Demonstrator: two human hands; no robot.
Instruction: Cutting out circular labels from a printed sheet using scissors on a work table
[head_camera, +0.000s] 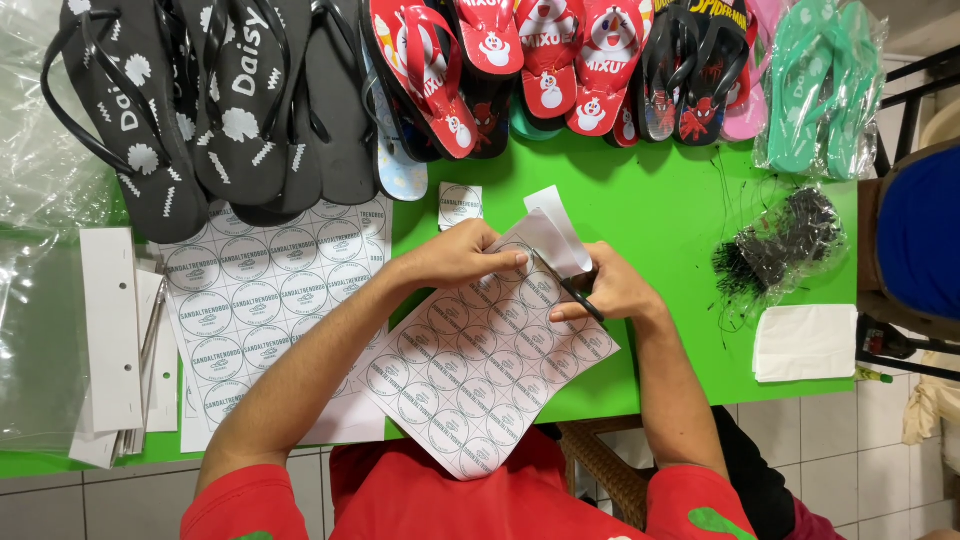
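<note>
Scissors (572, 290) sit clamped in your right hand (612, 290), blades on the sticker sheet (480, 365). Your left hand (462, 255) pinches that sheet's top edge, fingers closed, above the green desk (660, 210).

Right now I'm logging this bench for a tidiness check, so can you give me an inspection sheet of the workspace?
Surface: green table, mostly covered.
Job's things: sheet of round labels overhanging the near table edge; black scissors cutting into its top edge.
Clutter: second label sheet flat at left; one cut label; white card strips; black flip-flops, red printed flip-flops and bagged green flip-flops along the far edge; bag of black ties; white napkin.
Grips: left hand pins the sheet; right hand works the scissors.
Cables: nothing seen.
Surroundings: tiled floor, wicker seat, blue chair.
</note>
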